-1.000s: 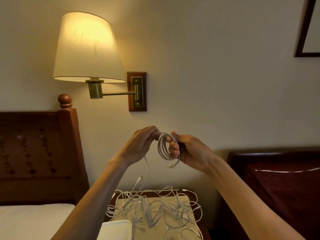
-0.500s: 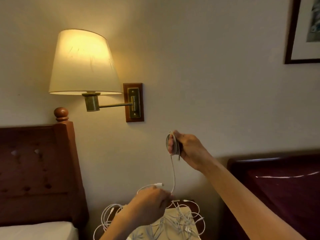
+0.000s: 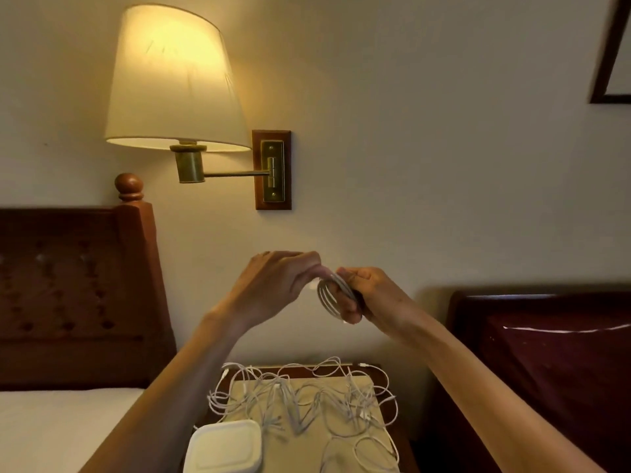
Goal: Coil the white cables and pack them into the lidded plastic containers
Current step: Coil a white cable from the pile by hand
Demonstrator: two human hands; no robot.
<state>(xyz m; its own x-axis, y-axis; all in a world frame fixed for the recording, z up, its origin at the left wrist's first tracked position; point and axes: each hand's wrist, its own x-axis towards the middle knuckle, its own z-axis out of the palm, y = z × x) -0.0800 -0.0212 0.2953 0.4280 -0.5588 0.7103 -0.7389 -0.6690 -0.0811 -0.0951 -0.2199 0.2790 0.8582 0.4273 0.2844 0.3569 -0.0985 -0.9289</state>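
I hold a small coil of white cable point(image 3: 328, 295) up in front of the wall at chest height. My right hand point(image 3: 367, 297) grips the coil's right side. The fingertips of my left hand point(image 3: 278, 285) pinch the cable at the coil's upper left. Below, a tangle of loose white cables point(image 3: 307, 401) lies spread over the nightstand. A white lidded plastic container point(image 3: 223, 448) with rounded corners sits at the nightstand's near left, its lid on.
The nightstand point(image 3: 372, 370) is covered by a beige mat point(image 3: 375, 431). A lit wall lamp point(image 3: 174, 80) hangs above at left. A wooden headboard point(image 3: 78, 295) and white mattress point(image 3: 58, 428) lie left; a dark red bed point(image 3: 553, 363) stands right.
My left hand rose from down near the nightstand back up to the coil, bringing the trailing cable end with it. The hanging strand is gone from below the coil.
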